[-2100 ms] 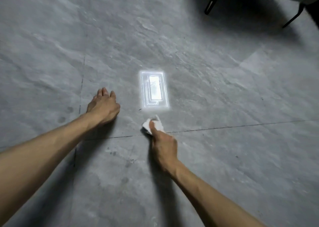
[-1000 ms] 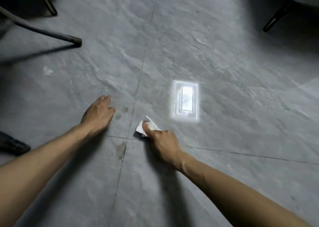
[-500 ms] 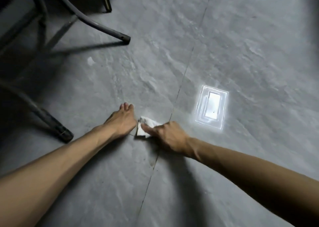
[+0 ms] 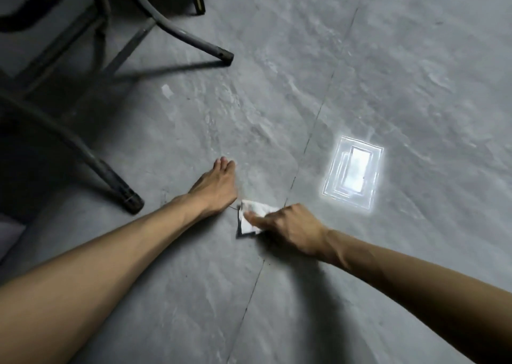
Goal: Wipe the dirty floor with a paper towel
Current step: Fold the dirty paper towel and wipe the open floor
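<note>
Right hand pressed down on a folded white paper towel, fingers curled over it and thumb laid across its top, pinning it flat to the grey floor just left of a tile seam and right at the wrist of the left hand. Left hand released, palm flat on the floor with fingers together, holding nothing, just beside the towel. Bright rectangular light reflection on the tile right of the seam, dark metal chair legs toward the floor's far-left side, a small white scrap lying between them; no containers anywhere.
</note>
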`<state>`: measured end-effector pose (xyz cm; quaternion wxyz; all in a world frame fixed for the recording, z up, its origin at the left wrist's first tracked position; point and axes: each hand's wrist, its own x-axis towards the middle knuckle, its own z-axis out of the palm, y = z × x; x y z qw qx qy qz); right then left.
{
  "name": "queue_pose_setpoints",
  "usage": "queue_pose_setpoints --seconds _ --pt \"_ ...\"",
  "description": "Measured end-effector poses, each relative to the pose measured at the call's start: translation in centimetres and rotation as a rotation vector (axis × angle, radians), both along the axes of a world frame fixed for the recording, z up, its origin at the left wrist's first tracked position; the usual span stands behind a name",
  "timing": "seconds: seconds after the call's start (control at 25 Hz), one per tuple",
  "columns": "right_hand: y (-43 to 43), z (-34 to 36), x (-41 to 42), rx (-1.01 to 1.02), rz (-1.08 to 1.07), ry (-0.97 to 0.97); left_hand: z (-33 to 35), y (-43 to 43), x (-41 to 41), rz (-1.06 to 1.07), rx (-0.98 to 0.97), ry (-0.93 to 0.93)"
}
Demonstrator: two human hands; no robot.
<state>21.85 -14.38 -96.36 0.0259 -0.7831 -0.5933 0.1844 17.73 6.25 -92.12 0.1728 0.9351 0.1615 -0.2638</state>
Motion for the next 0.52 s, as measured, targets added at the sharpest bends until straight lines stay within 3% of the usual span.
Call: queue_pose_setpoints --seconds 0.12,0.16,0.28,0.32,0.4,0.52 --pt "-3.0 0.7 1.7 -0.032 0.259 -0.003 -0.4 0.9 -2.9 0.006 -0.057 -0.09" --pt "-2.3 1.1 3.0 -0.06 0.168 -0.057 -0.4 1.2 -4.2 0.014 -0.054 -0.121" --pt "1.6 1.8 5.2 -0.01 -0.468 -0.124 -0.2 1.7 -8.2 0.064 -0.013 -0.226" --pt "2.8 1.6 4.2 0.017 -0.539 -0.117 0.0 1.7 -9.5 0.092 -0.001 -0.256" --pt "3.3 0.6 -0.4 -0.001 -0.332 -0.033 0.5 1.8 -11.8 0.14 0.028 -0.306" --pt "-0.3 0.2 -5.7 -0.044 0.267 0.067 1.4 2.5 -14.4 0.268 0.103 -0.318"
